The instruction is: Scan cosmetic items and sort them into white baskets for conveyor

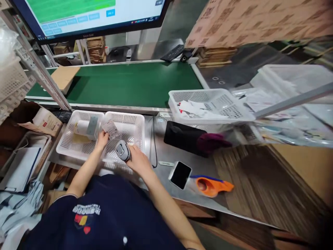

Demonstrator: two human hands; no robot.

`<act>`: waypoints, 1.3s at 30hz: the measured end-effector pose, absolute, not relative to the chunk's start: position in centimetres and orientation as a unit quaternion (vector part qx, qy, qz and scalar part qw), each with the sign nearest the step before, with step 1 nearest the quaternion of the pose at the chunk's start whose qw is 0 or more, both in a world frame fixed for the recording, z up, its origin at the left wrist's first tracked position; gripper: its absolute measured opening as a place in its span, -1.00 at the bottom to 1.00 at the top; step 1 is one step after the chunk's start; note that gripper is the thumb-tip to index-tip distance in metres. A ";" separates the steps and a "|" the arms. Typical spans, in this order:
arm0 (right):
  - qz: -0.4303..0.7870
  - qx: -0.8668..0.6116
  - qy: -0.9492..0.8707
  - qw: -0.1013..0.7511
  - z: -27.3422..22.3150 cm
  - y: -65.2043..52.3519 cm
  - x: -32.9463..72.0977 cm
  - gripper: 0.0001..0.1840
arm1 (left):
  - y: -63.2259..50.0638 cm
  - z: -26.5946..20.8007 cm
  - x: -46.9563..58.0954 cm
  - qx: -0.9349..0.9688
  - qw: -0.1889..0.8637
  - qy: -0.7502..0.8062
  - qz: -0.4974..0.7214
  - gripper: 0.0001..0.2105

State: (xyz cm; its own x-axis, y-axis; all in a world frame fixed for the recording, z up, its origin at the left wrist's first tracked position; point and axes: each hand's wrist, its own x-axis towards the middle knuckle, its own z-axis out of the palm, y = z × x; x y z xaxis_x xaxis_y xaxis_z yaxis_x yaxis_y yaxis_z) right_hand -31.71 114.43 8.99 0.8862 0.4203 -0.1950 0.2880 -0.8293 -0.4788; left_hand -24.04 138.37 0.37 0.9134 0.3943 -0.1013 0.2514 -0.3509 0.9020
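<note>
My left hand (pixel 102 139) is closed on a small clear packet with a printed label (pixel 110 128), held over the divide between two white perforated baskets. In the left basket (pixel 65 150) lie a grey box (pixel 92 127) and a white roll-like item (pixel 81 127), close beside that hand. My right hand (pixel 139 159) is wrapped round a grey handheld barcode scanner (pixel 122 150), its head over the front of the right basket (pixel 142 132). The scanner's head points toward the packet; its handle is mostly hidden by my fingers.
Behind the baskets runs a green conveyor belt (pixel 135 81) with a cardboard box (pixel 65 77), below a monitor (pixel 99 17). To the right are another white basket (pixel 215 119), a black case (pixel 182 138), a phone (pixel 180 175) and an orange tape dispenser (pixel 212 186).
</note>
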 end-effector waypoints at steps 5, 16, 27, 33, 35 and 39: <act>0.154 -0.938 -0.175 0.258 6.0 111.8 -32.5 -0.45 | 142.5 1.4 -23.5 0.869 0.385 0.269 0.159 -0.37; 0.088 -0.901 -0.136 0.401 4.2 108.6 -28.3 -0.60 | 148.5 5.9 -23.1 0.937 0.222 0.223 0.150 -0.31; 0.115 -0.867 -0.135 0.466 9.7 107.9 -22.6 -0.50 | 148.2 3.9 -22.9 0.964 0.257 -0.051 -0.042 -0.72; 0.119 -0.844 -0.198 0.484 12.4 109.9 -22.6 -0.45 | 144.6 1.9 -20.1 0.949 0.245 -0.191 -0.059 -0.76; 0.112 -0.841 -0.220 0.481 12.8 110.3 -22.5 -0.51 | 143.1 0.1 -19.4 0.940 0.216 -0.262 -0.030 -0.74; 0.101 -0.854 -0.203 0.468 12.0 109.7 -22.5 -0.49 | 139.7 -4.2 -20.0 0.946 0.177 -0.271 0.004 -0.56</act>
State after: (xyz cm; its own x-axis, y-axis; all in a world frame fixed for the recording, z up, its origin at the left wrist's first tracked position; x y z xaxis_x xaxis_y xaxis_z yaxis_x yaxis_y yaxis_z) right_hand -22.49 109.66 11.98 0.8969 0.4419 0.0169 0.2517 -0.4788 -0.8411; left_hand -20.02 139.66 -4.22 0.8535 -0.5107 0.1038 -0.5138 -0.7911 0.3319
